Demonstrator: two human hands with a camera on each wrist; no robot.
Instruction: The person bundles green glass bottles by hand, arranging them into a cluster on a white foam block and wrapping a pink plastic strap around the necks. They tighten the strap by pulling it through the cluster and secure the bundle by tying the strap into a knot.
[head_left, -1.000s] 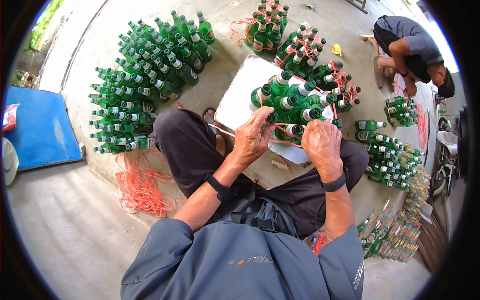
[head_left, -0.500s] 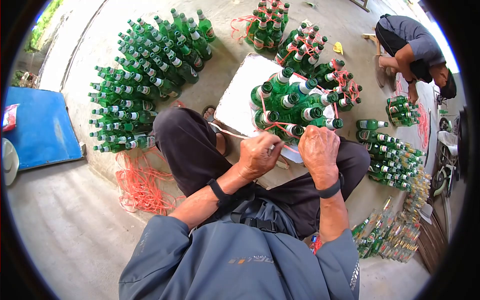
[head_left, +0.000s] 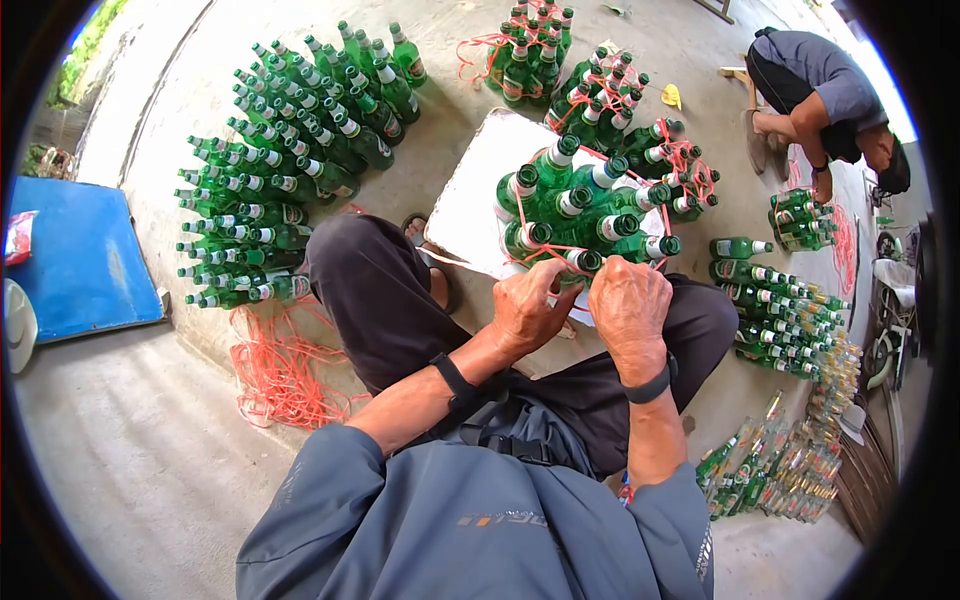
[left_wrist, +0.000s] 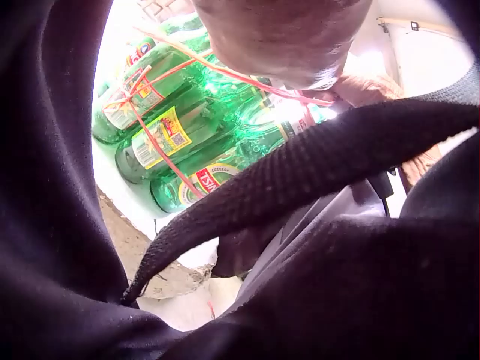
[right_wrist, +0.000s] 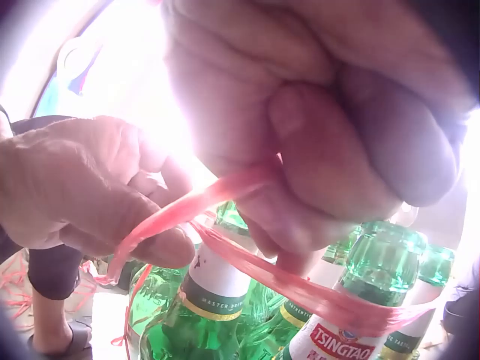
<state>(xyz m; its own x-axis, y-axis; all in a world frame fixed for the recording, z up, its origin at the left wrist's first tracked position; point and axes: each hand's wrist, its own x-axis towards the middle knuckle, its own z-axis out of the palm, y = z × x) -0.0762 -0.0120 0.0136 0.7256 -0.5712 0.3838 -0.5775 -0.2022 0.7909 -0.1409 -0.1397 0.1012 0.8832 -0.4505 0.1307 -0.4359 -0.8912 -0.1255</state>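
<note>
At the far left, a blue board (head_left: 90,250) was seen, then massed green bottles (head_left: 345,150) and tangled red twine (head_left: 285,380). Centrally, a twine-bound bottle bundle (head_left: 573,200) was carried on a white block (head_left: 480,200), its near side partly hidden by both hands. The left hand's (head_left: 535,308) fingers were bent; whether cord was pinched could not be told. Red cord (right_wrist: 225,187) was held in the right hand's (head_left: 630,310) curled fingers. Rightward, tied bundles (head_left: 600,100) were crowded close, beyond which a crouching person (head_left: 825,85) was seen. The left wrist view was crossed by a dark strap (left_wrist: 315,154); only at the right wrist was "TSINGTAO" legible on a neck label (right_wrist: 341,341). Everything was set on pale concrete floor (head_left: 440,120).
</note>
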